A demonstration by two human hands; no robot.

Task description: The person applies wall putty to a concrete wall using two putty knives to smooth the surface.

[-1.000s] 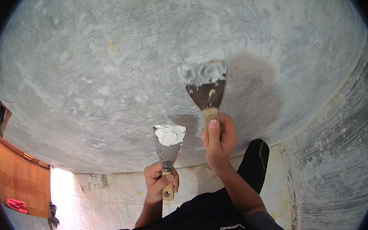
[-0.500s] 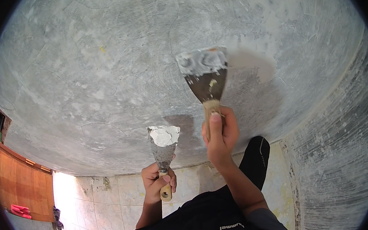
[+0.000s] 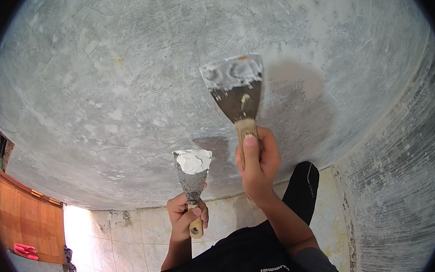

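Closed round a pale wooden handle, my right hand [image 3: 259, 162] holds a wide putty knife [image 3: 239, 101] up in front of the grey plastered wall [image 3: 129, 93]. Grey-white putty smears the upper part of its blade; whether the blade touches the wall I cannot tell. Lower and to the left, my left hand [image 3: 186, 215] grips a smaller putty knife [image 3: 191, 185] by its light handle, blade upward. A thick lump of white putty [image 3: 193, 161] lies on that blade, which has a speckled grey surface.
A second wall [image 3: 400, 212], streaked grey, meets the first at the right. Below runs a tiled floor [image 3: 133, 237], and my black-clad leg [image 3: 303, 186] reaches toward the wall's foot. At far left stands a wooden cabinet [image 3: 22, 212] with a pink cloth [image 3: 25, 251].
My right hand has shifted the wide putty knife slightly to the left across the wall. The left hand with the smaller knife has stayed almost in place.
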